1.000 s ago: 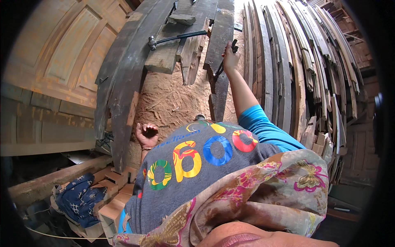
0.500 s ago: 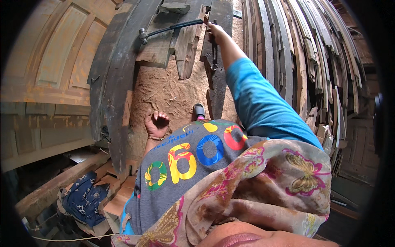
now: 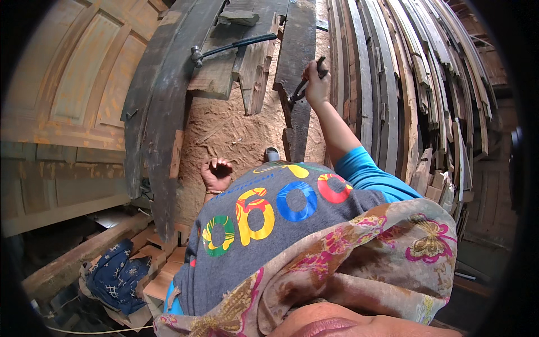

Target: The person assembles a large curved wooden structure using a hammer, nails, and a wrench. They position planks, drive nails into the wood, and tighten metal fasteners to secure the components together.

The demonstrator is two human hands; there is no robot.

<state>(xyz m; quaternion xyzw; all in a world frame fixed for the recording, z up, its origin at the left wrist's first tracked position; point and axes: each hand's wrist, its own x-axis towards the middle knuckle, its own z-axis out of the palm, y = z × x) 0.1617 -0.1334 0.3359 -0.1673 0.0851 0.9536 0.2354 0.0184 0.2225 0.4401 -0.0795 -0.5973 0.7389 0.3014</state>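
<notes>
My right hand (image 3: 318, 84) is closed around the handle of dark pincers (image 3: 300, 92). Their jaw end rests at the surface of a dark, notched plank (image 3: 296, 42), near its broken edge. Low in front of my body, my left hand (image 3: 217, 175) is loosely curled with the palm up; nothing shows in it. A hammer (image 3: 238, 44) with a metal head and dark handle lies across the boards, left of the plank, and neither hand touches it. Beside it, a pale board with a jagged end (image 3: 255, 84) juts over the sandy ground.
Long dark planks (image 3: 168, 84) lie on the left, one with a bent nail (image 3: 132, 113) sticking out. Panelled wooden doors (image 3: 73, 73) stand beyond them. Stacked long boards (image 3: 387, 73) line the right side. Blue patterned cloth (image 3: 118, 275) sits among wood offcuts at lower left.
My right hand has come back toward my body and lifted one end of the pincers, which lay along the plank before. The hammer has hardly moved. My left hand stays low, slightly shifted.
</notes>
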